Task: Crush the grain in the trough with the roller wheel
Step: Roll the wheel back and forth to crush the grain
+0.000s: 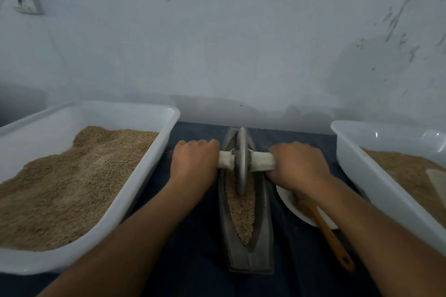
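- Your left hand [193,161] is curled round the left end of the white handle [261,161]; your right hand [298,164] is wrapped round the right end. Both grips look firm, knuckles up.
- The roller wheel [240,161] stands upright on edge in the trough [248,255], in its far half, toward the desk's back edge by the wall.
- Step in hand, as judged: a rolling pass along the groove. Keep the handle level and square across the trough so the wheel does not tilt against a side wall.
- Press down evenly with both hands; uneven load would likely steer the rim off the centre line.
- Draw the wheel toward the near edge of the desk [193,260], where most of the grain [242,210] lies, then push back. Slow near the pointed ends, where grain could spill over the lip.
- Grain: pale tan, coarse, filling the groove from just beside the wheel down to the near tip. It looks partly broken; fineness cannot be judged at this sharpness.
- Trough: grey, boat-shaped, lengthwise at the desk's middle, on a dark cloth.
- A white plate [289,202] with a wooden-handled tool [333,239] lies just right of the trough, under your right forearm; mind it on the pull stroke.
- White tubs of grain stand at the left edge [149,176] and right edge [357,171].
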{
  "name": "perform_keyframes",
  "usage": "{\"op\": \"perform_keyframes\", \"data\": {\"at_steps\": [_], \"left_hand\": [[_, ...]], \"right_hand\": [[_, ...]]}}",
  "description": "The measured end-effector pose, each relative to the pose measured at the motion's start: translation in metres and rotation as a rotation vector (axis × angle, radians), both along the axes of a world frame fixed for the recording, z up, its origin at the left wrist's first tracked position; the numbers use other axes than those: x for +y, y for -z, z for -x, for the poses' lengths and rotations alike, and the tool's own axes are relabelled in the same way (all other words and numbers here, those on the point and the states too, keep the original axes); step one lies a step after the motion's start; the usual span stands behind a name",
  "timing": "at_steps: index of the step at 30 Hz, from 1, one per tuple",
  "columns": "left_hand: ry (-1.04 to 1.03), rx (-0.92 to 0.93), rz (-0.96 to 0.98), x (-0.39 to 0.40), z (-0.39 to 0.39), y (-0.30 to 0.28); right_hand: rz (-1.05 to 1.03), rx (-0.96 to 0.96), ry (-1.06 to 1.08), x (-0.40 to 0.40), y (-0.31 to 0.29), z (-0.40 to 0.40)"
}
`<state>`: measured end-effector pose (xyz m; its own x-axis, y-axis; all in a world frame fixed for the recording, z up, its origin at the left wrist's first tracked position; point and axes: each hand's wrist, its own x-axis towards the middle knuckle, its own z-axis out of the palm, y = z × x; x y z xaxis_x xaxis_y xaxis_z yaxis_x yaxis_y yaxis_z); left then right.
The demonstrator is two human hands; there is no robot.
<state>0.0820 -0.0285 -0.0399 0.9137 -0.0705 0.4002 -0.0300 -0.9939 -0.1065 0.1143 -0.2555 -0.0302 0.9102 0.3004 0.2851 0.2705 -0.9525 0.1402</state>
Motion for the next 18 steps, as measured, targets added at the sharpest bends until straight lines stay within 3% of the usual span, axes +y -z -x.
{"op": "perform_keyframes", "data": {"at_steps": [7,18], "left_hand": [[-0.005,-0.049,-0.016,-0.008,-0.021,-0.005],[0.041,-0.017,0.022,-0.001,0.033,0.000]], "right_hand": [[-0.038,0.212,-0.018,-0.002,-0.012,-0.024],[-0.045,-0.160,-0.054,0.000,0.007,0.040]]}}
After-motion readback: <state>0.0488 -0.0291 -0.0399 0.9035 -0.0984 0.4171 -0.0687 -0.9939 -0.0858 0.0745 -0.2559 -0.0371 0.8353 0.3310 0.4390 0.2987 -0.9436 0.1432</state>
